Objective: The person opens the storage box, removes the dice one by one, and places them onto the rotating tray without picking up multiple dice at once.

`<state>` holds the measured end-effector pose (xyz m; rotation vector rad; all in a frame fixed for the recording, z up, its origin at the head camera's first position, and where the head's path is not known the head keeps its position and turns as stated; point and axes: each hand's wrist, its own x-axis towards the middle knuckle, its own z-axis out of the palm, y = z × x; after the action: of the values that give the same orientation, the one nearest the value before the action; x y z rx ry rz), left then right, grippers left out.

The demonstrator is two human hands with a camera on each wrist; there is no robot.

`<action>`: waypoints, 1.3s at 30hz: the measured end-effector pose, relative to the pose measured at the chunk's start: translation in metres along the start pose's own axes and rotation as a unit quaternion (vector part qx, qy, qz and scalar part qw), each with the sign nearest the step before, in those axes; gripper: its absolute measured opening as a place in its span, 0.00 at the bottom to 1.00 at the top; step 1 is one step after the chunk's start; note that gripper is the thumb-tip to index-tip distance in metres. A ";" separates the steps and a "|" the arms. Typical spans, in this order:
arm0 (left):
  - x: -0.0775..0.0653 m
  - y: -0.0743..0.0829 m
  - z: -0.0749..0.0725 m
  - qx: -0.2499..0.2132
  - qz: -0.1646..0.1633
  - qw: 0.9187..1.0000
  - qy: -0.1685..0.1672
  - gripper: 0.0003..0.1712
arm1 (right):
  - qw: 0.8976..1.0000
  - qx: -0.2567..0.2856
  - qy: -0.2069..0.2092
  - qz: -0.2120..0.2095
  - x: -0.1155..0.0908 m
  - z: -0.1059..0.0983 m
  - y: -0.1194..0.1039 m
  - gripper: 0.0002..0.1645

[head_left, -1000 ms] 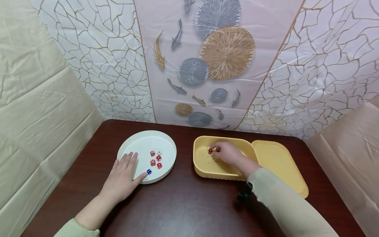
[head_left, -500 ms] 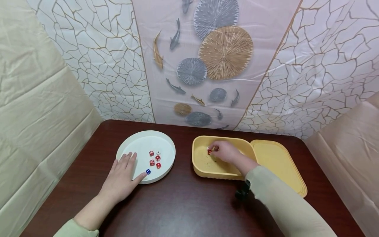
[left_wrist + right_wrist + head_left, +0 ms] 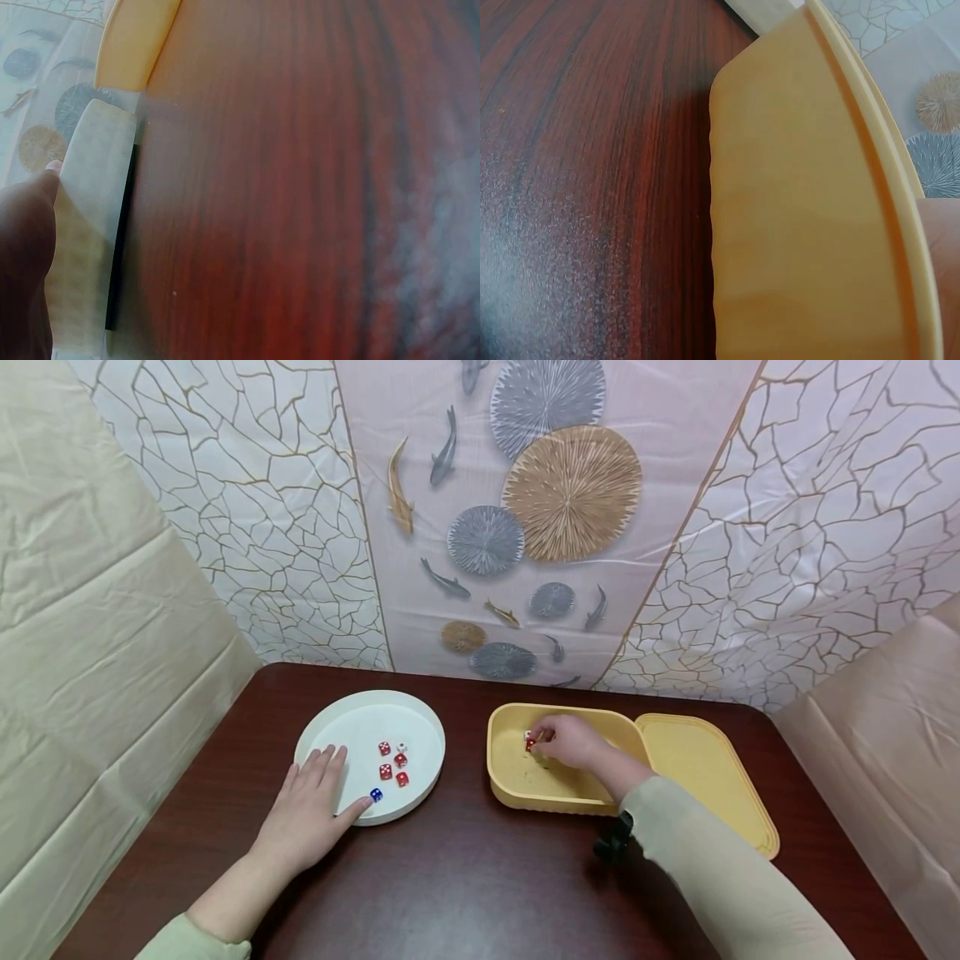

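Note:
My left hand [image 3: 307, 810] lies across the near left rim of a round white tray [image 3: 426, 718], fingers spread and straight, thumb tip beside a blue die [image 3: 377, 794]. Several red dice, among them one red die [image 3: 386, 772], and a white die [image 3: 402, 747] lie in the tray. Inside a yellow rectangular box [image 3: 517, 795], my right hand [image 3: 573, 745] pinches a red die [image 3: 530, 746] between thumb and fingertips. Right behind it shows another white die [image 3: 528, 735]. In the right wrist view, the box's outer wall [image 3: 802, 195] hides the fingers.
A yellow lid [image 3: 705, 768] lies to the right of the box, partly under its edge. Both containers stand apart on the dark brown table [image 3: 465, 877]. Patterned cloth [image 3: 300, 527] rises behind the table's back edge.
The view shifts very slightly between the first two frames. Both hands stay in place, the right one still at the red die in the box.

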<state>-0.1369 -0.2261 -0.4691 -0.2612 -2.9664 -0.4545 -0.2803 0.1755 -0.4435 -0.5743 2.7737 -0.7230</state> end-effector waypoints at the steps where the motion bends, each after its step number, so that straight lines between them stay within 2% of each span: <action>1: 0.000 0.000 0.000 0.000 0.000 1.000 0.000 0.53 | 1.000 -0.002 0.000 -0.003 0.000 0.000 0.000 0.08; 12: -0.001 0.001 -0.002 0.002 0.002 1.000 0.002 0.51 | 1.000 -0.024 -0.010 -0.018 -0.002 0.001 -0.002 0.11; 24: -0.001 0.003 -0.001 0.000 0.002 1.000 0.004 0.52 | 0.998 -0.048 0.002 -0.038 -0.005 0.002 -0.003 0.14; 39: -0.001 0.003 -0.002 -0.001 0.002 1.000 0.003 0.51 | 0.999 -0.024 0.008 -0.031 -0.005 0.002 -0.004 0.13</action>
<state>-0.1357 -0.2243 -0.4666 -0.2646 -2.9593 -0.4560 -0.2740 0.1735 -0.4425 -0.6705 2.8061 -0.6772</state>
